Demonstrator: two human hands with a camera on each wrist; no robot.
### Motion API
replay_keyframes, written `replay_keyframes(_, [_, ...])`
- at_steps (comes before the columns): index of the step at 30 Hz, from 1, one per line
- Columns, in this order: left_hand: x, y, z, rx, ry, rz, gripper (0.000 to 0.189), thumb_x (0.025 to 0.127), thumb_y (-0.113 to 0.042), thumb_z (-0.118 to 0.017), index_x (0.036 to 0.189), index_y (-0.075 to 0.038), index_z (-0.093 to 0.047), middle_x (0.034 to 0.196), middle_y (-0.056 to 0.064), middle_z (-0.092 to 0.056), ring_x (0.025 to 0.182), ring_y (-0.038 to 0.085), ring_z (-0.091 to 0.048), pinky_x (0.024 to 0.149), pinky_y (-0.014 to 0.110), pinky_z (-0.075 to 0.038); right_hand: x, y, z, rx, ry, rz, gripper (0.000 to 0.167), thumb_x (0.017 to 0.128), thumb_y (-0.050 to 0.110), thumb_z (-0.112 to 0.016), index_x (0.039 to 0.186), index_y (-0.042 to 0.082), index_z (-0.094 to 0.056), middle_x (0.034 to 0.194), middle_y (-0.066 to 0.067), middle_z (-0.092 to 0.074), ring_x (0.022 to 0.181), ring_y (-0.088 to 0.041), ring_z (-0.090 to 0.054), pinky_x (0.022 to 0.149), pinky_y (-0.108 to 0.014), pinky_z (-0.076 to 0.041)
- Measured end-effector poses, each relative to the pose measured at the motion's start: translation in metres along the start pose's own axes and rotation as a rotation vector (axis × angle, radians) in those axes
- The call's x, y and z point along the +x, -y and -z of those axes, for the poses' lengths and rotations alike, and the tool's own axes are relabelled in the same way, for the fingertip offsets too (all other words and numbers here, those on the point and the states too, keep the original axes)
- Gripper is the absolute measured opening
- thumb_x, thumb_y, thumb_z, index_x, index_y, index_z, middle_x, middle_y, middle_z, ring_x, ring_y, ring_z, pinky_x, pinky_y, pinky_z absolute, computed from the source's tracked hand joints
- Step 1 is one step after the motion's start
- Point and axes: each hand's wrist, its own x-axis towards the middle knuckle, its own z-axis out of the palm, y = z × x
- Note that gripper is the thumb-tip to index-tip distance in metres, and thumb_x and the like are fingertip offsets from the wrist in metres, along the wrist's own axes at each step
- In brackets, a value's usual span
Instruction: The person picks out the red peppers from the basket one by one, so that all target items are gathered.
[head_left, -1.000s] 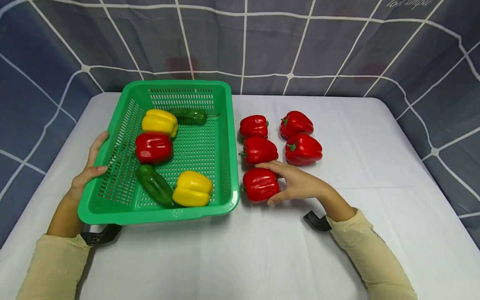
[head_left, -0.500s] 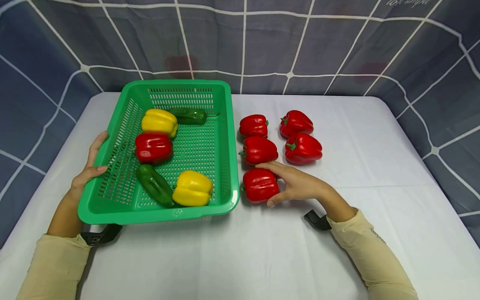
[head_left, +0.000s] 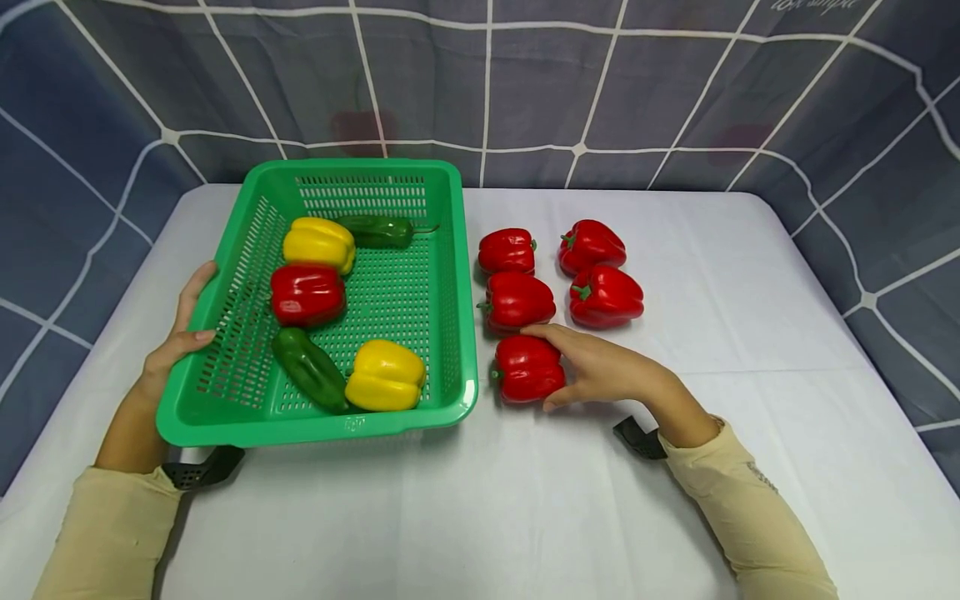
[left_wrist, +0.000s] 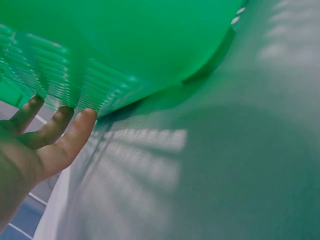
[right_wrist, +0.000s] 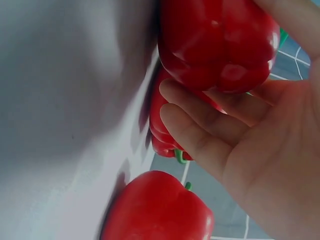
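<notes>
At the left, my left hand (head_left: 168, 350) holds the green plastic basket (head_left: 468, 333) by its side, thumb over the rim. In the left wrist view, several fingertips (left_wrist: 87, 114) touch the slotted wall from outside. The basket holds a red bell pepper (head_left: 307, 295), two yellow bell peppers, one at the back (head_left: 318, 243) and one at the front (head_left: 386, 376), and two green peppers, one long-stemmed (head_left: 381, 232), one nearer (head_left: 309, 369). My right hand (head_left: 600, 364) grips the front red bell pepper (head_left: 527, 369) between thumb and fingers, beside the basket's right wall.
Several more red bell peppers lie on the white tablecloth (head_left: 720, 317): two in line behind the gripped one, at the middle (head_left: 517, 300) and back (head_left: 507, 251), and two farther right (head_left: 592, 247). A checked grey cloth (head_left: 540, 92) walls the back and sides.
My right hand has shifted slightly right, and the front red bell pepper has moved with it, away from the basket. My left hand and the basket stay in place.
</notes>
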Motion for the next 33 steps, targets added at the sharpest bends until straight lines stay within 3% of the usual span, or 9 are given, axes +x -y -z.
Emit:
replay_keyframes(14, [0.0, -0.003, -0.005, 0.011, -0.033, 0.039, 0.073, 0.08, -0.001, -0.022, 0.147, -0.025, -0.004, 0.147, 0.002, -0.001, 0.134, 0.017, -0.006, 0.098, 0.017, -0.023, -0.005, 0.0, 0.006, -0.013, -0.027, -0.01, 0.082, 0.068, 0.027, -0.078, 0.137, 0.01, -0.037, 0.132, -0.004, -0.046, 0.122, -0.021, -0.043, 0.097, -0.041, -0.04])
replay_keyframes(24, [-0.001, -0.003, -0.006, -0.012, -0.005, 0.013, 0.072, 0.081, 0.002, -0.018, 0.147, -0.024, -0.003, 0.148, 0.002, -0.001, 0.135, 0.015, -0.008, 0.097, 0.017, -0.025, -0.007, -0.002, 0.01, -0.005, -0.043, 0.008, 0.076, 0.07, 0.027, -0.077, 0.135, 0.01, -0.041, 0.13, -0.004, -0.048, 0.12, -0.02, -0.044, 0.096, -0.041, -0.041])
replay_keyframes(33, [0.001, -0.004, -0.006, -0.01, -0.011, 0.019, 0.073, 0.08, 0.002, -0.019, 0.147, -0.023, -0.003, 0.149, 0.002, 0.005, 0.137, 0.015, -0.001, 0.105, 0.018, -0.014, -0.008, -0.003, 0.012, 0.018, -0.058, 0.029, 0.073, 0.073, 0.03, -0.075, 0.134, 0.007, -0.042, 0.128, -0.006, -0.049, 0.116, -0.022, -0.047, 0.095, -0.042, -0.042])
